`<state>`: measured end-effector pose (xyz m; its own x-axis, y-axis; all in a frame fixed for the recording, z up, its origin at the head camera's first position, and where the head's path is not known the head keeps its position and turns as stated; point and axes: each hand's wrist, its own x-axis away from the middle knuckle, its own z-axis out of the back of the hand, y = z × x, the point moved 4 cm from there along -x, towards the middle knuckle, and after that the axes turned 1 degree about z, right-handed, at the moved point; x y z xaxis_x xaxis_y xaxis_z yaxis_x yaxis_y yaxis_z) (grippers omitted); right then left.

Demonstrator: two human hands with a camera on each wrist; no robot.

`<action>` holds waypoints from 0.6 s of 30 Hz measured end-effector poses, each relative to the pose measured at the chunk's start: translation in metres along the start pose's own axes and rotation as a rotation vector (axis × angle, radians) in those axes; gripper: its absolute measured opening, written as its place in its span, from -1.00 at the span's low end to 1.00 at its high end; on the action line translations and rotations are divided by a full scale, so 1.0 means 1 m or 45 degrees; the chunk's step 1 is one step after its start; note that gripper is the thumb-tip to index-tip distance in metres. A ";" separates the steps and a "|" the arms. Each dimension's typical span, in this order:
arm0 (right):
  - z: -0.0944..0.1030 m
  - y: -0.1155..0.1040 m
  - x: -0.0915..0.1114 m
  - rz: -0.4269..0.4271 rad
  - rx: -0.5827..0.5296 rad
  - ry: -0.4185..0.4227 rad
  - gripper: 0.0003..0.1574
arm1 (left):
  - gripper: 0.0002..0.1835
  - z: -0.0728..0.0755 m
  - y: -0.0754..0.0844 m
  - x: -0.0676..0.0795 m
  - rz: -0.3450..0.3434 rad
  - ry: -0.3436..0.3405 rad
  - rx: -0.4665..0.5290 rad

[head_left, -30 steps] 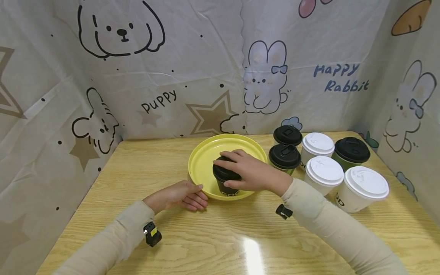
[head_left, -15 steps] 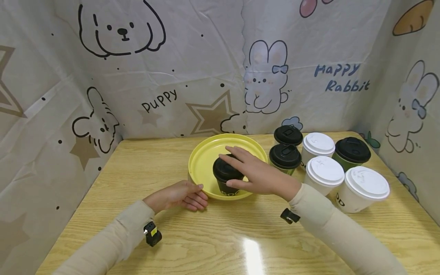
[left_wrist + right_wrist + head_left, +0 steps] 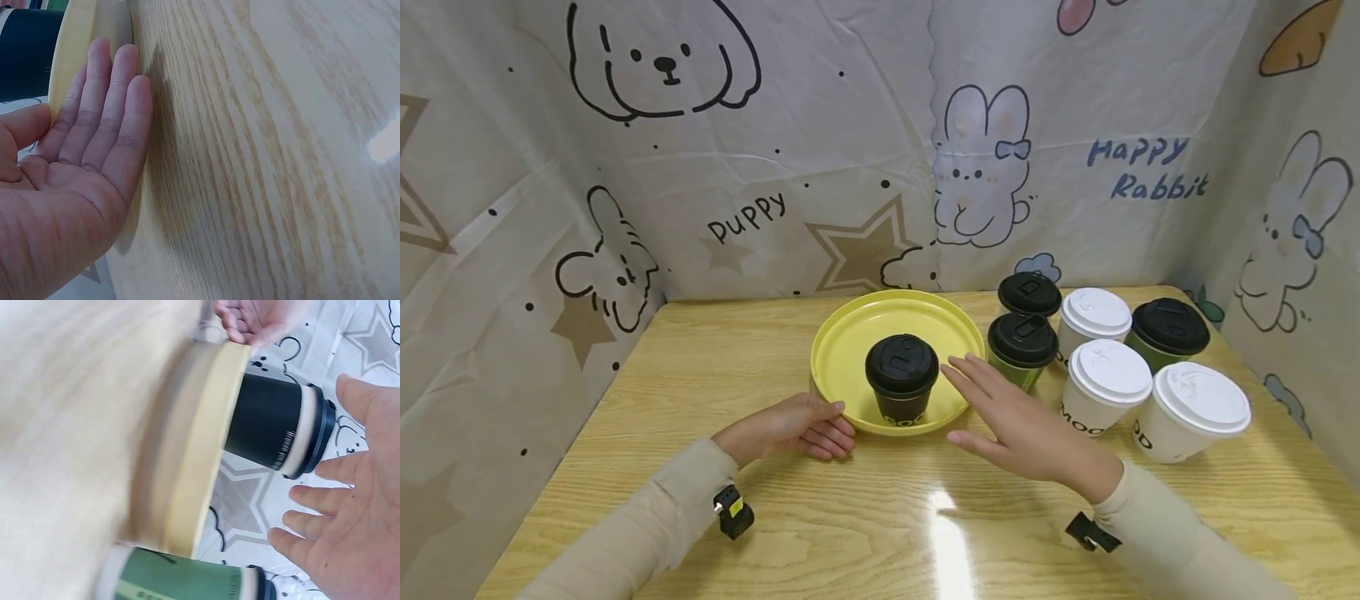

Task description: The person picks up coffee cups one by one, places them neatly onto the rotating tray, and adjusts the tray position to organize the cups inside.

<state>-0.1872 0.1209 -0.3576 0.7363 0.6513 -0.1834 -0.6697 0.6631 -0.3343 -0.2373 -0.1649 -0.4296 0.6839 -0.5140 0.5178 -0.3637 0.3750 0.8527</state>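
Observation:
A black lidded paper coffee cup [image 3: 902, 379] stands upright on a round yellow tray [image 3: 842, 333]. My left hand [image 3: 801, 427] holds the tray's near left rim, its thumb over the edge and its fairly straight fingers against the outer side; the left wrist view shows this hand [image 3: 81, 150] palm towards the camera. To the right of the tray my right hand [image 3: 1026, 421] is spread and holds nothing. In the right wrist view, its fingertips point at the black cup [image 3: 269, 422], apart from it in the head view.
Right of the tray stand several lidded cups: a green cup with a black lid [image 3: 1022, 346], a white cup [image 3: 1105, 383], a larger white cup [image 3: 1198, 408] and another green one [image 3: 1168, 333]. A printed cloth [image 3: 850, 150] encloses the wooden table [image 3: 760, 533].
My right hand has let go of the black cup and moved right and towards me, leaving the cup on the tray. The left hand has stayed at the rim.

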 end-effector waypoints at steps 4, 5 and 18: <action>-0.013 0.005 0.009 -0.052 0.005 -0.072 -0.04 | -0.47 -0.002 0.001 0.000 0.001 0.008 -0.003; -0.017 0.006 0.010 -0.057 0.000 -0.090 -0.04 | -0.47 -0.003 0.000 0.000 0.001 0.010 -0.005; -0.041 0.018 0.012 -0.009 0.069 -0.107 -0.05 | -0.47 -0.003 0.001 0.001 0.009 0.020 -0.014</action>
<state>-0.1864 0.1261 -0.4037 0.7317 0.6740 -0.1022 -0.6707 0.6850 -0.2845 -0.2356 -0.1629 -0.4286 0.6914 -0.4989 0.5225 -0.3617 0.3871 0.8482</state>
